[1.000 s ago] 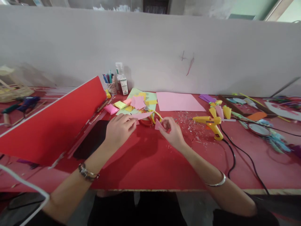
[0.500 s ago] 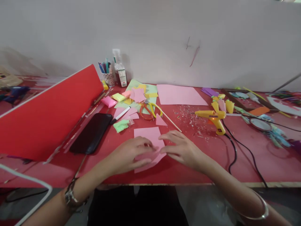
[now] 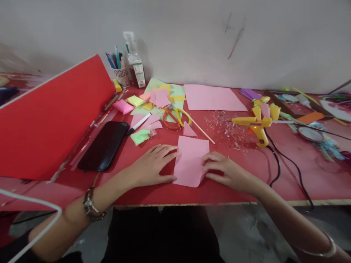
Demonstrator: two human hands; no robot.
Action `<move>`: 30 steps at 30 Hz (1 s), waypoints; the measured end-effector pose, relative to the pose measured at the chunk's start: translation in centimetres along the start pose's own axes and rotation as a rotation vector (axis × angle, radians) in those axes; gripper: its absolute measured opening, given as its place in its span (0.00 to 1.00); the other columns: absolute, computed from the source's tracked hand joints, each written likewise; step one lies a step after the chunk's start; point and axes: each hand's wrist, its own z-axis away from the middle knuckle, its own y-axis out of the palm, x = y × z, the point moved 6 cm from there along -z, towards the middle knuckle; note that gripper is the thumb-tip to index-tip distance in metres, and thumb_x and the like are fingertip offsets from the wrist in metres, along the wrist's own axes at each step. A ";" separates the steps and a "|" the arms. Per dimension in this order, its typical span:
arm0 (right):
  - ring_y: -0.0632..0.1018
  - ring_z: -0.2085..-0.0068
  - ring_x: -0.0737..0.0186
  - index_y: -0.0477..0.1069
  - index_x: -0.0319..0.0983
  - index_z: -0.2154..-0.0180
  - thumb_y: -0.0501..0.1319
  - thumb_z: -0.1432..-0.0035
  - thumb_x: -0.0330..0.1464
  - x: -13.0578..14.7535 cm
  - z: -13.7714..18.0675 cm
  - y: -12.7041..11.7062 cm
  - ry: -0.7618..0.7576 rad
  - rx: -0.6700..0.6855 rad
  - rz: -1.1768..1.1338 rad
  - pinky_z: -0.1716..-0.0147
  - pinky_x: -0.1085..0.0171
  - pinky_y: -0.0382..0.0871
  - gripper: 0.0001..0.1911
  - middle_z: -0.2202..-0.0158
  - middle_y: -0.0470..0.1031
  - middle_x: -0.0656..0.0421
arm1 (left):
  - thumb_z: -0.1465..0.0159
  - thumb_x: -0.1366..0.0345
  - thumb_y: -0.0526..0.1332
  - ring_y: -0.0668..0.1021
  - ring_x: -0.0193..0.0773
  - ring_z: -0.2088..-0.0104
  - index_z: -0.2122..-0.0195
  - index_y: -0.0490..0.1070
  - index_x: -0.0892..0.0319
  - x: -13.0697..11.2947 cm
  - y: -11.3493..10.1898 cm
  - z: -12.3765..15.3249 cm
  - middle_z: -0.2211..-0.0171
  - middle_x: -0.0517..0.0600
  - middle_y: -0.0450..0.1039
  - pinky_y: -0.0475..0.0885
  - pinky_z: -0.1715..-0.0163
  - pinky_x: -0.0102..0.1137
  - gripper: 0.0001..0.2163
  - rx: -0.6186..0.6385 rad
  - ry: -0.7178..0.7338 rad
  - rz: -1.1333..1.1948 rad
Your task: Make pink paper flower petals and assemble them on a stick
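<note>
Fingers (image 3: 165,150) of left hand (image 3: 149,167) and right hand (image 3: 230,174) press flat on pink paper (image 3: 191,160).

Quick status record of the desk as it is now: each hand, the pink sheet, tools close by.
left hand: palm down, fingertips on left edge of pink sheet
right hand: fingers at the sheet's right edge; pinch unclear
pink sheet: flat on red table, near front edge, lower right corner curled
behind sheet: pink triangle, wooden stick, scissors
left side: black phone
right side: yellow glue gun, corded
</note>
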 end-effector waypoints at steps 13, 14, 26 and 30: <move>0.67 0.62 0.63 0.66 0.37 0.71 0.48 0.41 0.35 -0.7 -2.6 -0.6 -0.008 0.110 0.063 0.58 0.59 0.54 0.12 0.67 0.67 0.57 | 0.44 0.47 0.50 0.55 0.48 0.43 0.42 0.48 0.63 -0.1 0.7 -1.2 0.42 0.56 0.51 0.51 0.45 0.42 0.34 -0.030 -0.029 0.020; 0.67 0.64 0.63 0.65 0.36 0.71 0.48 0.41 0.34 -0.7 -3.1 -0.4 -0.014 0.081 0.084 0.60 0.60 0.55 0.12 0.68 0.67 0.57 | 0.44 0.47 0.50 0.56 0.47 0.44 0.43 0.50 0.62 -0.1 0.6 -1.2 0.42 0.55 0.52 0.52 0.46 0.42 0.32 -0.041 -0.038 0.033; 0.68 0.71 0.64 0.68 0.34 0.74 0.50 0.43 0.33 -0.1 -6.0 0.9 -0.091 -0.087 0.360 0.70 0.66 0.57 0.13 0.75 0.70 0.56 | 0.47 0.43 0.50 0.61 0.47 0.48 0.46 0.55 0.63 -0.2 0.6 -1.8 0.46 0.55 0.58 0.55 0.48 0.42 0.34 -0.172 -0.109 0.056; 0.70 0.69 0.63 0.69 0.34 0.72 0.49 0.43 0.31 -0.4 -6.3 1.0 -0.105 -0.108 0.370 0.68 0.66 0.59 0.13 0.72 0.73 0.54 | 0.47 0.43 0.50 0.60 0.47 0.47 0.45 0.53 0.65 -0.3 0.8 -1.8 0.45 0.57 0.56 0.54 0.47 0.42 0.35 -0.148 -0.111 0.019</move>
